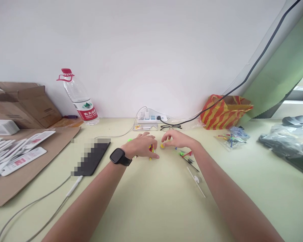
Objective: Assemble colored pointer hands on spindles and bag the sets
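My left hand [142,146], with a black smartwatch [120,157] on its wrist, rests on the pale green table [154,201] with its fingers curled round small red and yellow toy pieces [151,149]. Close to its right, my right hand [176,139] pinches a small yellow round piece [162,146] with its fingertips. Small green, blue and red plastic parts [184,153] lie loose just right of my right hand, with thin black and white sticks [195,173] beside my right forearm.
A black phone [92,158] on a white cable lies left of my left hand. Cardboard boxes [27,104], white packets and a water bottle [80,99] stand at the left. A power strip [151,118], glasses [170,127], a striped bag [223,112] and a bag of parts [232,137] sit behind.
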The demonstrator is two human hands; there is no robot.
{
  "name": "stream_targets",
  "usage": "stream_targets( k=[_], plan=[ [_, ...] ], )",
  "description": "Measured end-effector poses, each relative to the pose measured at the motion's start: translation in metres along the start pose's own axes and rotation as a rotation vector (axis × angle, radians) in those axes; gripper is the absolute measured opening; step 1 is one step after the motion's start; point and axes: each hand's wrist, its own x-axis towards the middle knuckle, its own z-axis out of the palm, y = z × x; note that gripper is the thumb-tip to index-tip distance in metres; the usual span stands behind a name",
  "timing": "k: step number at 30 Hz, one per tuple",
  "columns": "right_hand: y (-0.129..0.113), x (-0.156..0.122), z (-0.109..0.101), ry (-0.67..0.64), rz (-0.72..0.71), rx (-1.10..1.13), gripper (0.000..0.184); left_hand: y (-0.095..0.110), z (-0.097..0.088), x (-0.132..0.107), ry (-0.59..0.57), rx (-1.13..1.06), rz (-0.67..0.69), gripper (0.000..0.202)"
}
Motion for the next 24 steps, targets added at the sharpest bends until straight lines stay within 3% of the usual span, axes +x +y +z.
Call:
stream_targets(
  k=[6,9,12,15,18,21,24],
  plan=[
    [0.029,-0.003,-0.010,0.169,0.351,-0.145,0.022,0.013,0.010,0.011,0.261,-0.046,0.126,0.032],
    [0.044,-0.008,-0.010,0.138,0.451,-0.155,0.028,0.017,0.023,0.020,0.294,0.030,0.143,0.023],
    [0.050,-0.013,-0.010,0.073,0.455,-0.104,0.019,0.013,0.029,0.024,0.317,0.091,0.127,0.022],
    [0.047,-0.016,-0.019,0.071,0.412,-0.031,0.016,0.010,0.025,0.021,0.396,0.029,0.118,0.026],
    [0.030,-0.019,-0.030,0.123,0.309,0.095,0.022,0.012,0.016,0.020,0.522,-0.197,0.092,0.035],
    [0.003,-0.019,-0.035,0.198,0.015,0.454,0.034,0.017,0.009,0.024,0.586,-0.547,0.086,0.039],
    [-0.024,-0.016,-0.030,0.242,-0.203,0.669,0.044,0.022,0.003,0.027,0.546,-0.919,0.079,0.046]
  ],
)
